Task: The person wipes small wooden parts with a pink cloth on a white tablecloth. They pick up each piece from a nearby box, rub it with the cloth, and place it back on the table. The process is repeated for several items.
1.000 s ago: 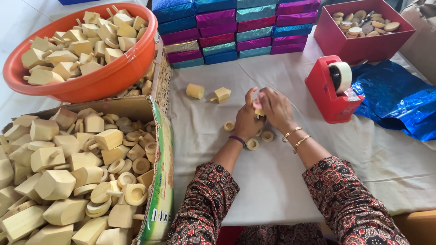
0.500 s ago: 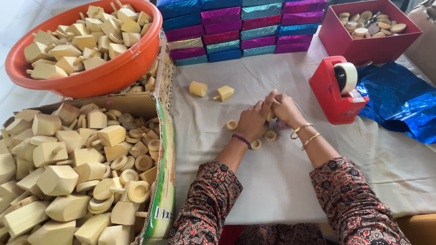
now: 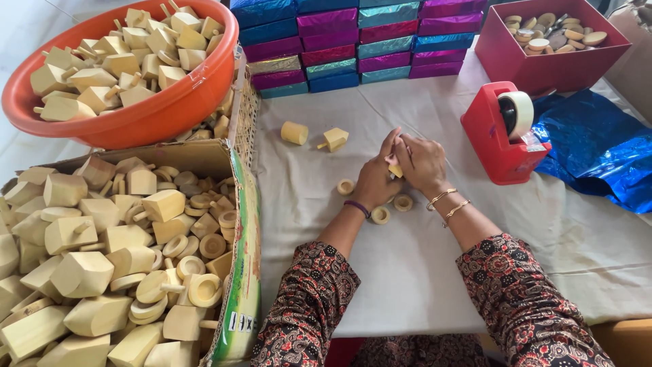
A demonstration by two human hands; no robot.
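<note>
Wooden piece: small pale wooden block (image 3: 395,170), centre of the frame, pinched between both hands just above the white cloth-covered table (image 3: 407,272); only a corner of it shows.
Left hand: left hand (image 3: 375,180) curled round the piece from the left side, fingers (image 3: 390,144) closed on it, thumb and forefinger pointing up-frame.
Right hand: right hand (image 3: 422,163) pressed against the left one, fingers closed over the same piece; two gold bangles (image 3: 448,202) sit at the wrist.
Loose rings: three small pale wooden rings (image 3: 380,215) lie on the cloth just below and left of the hands, close but apart from them.
Spare parts: a short pale wooden cylinder (image 3: 294,132) and a pale wooden top with a peg (image 3: 335,138) rest up-frame, left of the hands.
Supplies, left: orange plastic basin (image 3: 136,122) at upper left and an open cardboard box (image 3: 234,224) at lower left, both heaped with pale wooden tops and rings.
Supplies, right: red tape dispenser with a white roll (image 3: 499,132) right of the hands; crumpled blue foil sheet (image 3: 598,146) beyond it; red cardboard box (image 3: 543,64) of small discs at upper right.
Back row: stacked foil-wrapped boxes in blue, purple, pink and teal (image 3: 353,41) along the top centre.
Step in hand: judging by the two-handed pinch, the piece is being fitted or wrapped; which one cannot be told.
Next move calls for: a steady grip from both hands, with the piece kept low over the cloth near the rings.
</note>
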